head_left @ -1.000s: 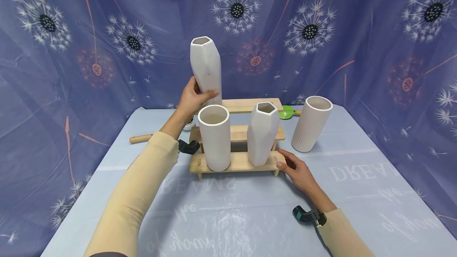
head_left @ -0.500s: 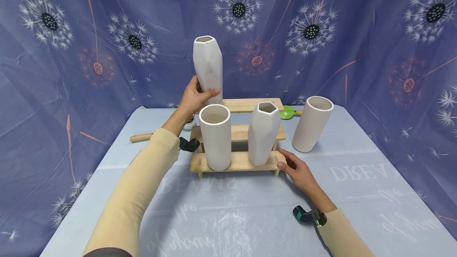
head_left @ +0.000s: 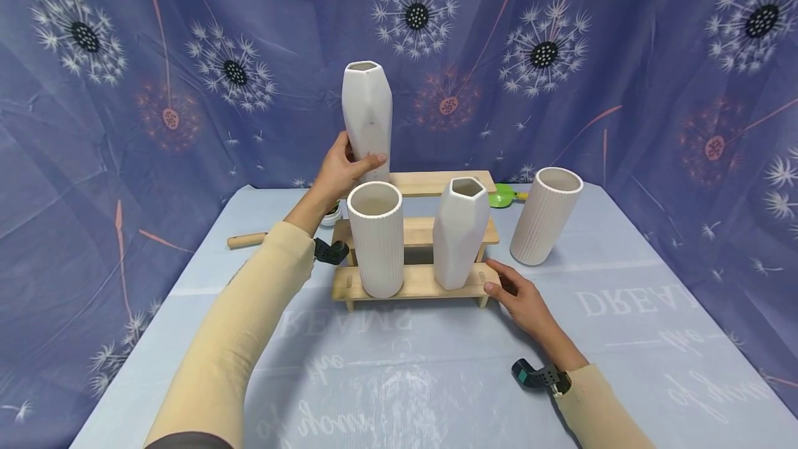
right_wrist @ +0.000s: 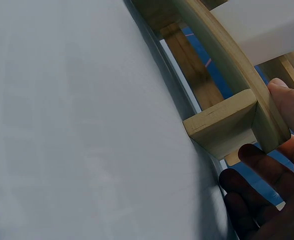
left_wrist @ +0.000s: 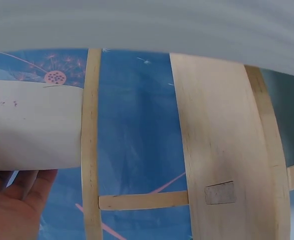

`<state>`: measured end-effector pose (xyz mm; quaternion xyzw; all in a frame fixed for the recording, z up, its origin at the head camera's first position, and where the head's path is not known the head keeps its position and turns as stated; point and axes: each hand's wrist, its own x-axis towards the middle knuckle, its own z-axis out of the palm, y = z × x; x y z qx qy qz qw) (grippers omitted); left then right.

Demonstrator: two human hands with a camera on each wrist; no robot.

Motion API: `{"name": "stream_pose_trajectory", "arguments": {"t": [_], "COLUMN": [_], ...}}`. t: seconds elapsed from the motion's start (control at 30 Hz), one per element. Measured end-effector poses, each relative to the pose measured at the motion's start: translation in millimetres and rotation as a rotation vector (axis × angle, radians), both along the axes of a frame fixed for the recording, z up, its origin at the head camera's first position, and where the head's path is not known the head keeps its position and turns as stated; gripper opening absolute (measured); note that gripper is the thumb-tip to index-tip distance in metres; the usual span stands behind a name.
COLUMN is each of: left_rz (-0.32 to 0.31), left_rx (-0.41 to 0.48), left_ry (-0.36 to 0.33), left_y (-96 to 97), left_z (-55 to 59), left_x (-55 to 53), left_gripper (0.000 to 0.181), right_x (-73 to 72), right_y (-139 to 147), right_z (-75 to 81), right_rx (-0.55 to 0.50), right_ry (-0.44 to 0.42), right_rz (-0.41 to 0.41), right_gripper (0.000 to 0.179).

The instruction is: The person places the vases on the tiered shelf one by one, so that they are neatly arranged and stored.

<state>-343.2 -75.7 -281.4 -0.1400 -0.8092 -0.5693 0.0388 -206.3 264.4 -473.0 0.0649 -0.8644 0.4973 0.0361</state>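
Our right hand (head_left: 522,303) pinches the wooden stand (head_left: 419,284); left of that hand are a faceted vase (head_left: 460,235), then a ribbed vase (head_left: 378,244). Farther away, our left hand (head_left: 339,170) grips a tall vase (head_left: 368,109) at the top shelf (head_left: 439,183).

A three-step stand (head_left: 418,231) sits on a table (head_left: 623,380), toward the back edge. The first vase (head_left: 368,111) is at the top step's left end, in the left hand (head_left: 339,168). On the bottom step (head_left: 416,284), a second vase (head_left: 379,251) stands near the left end, a third vase (head_left: 459,238) near the right, where the right hand (head_left: 520,302) grips. Right of the stand: a fourth vase (head_left: 542,224); behind that side, a scoop (head_left: 500,196). Left: a pot (head_left: 330,218), then a handle (head_left: 246,241).
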Motion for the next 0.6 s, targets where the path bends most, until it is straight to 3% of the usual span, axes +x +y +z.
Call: {"name": "stream_pose_trajectory", "arguments": {"t": [0.17,0.43,0.6], "left_rz": [-0.003,-0.009,0.005], "left_rx": [-0.01,0.007,0.018], "left_ry": [-0.007,0.021,0.039], "left_y": [-0.4,-5.4,-8.3], "left_z": [0.4,-3.1,-6.0], "left_x": [1.1,4.3,5.7], "left_gripper": [0.074,0.07,0.069], "right_x": [1.8,16.2,18.3], "right_y": [-2.8,-14.7,-16.0], "right_z": [4.8,32.2,35.0], "right_rx": [0.016,0.043,0.052], "right_ry": [-0.015,-0.015,-0.011], "right_rz": [-0.007,-0.011,-0.01], "right_gripper": [0.053,0.053,0.053]}}
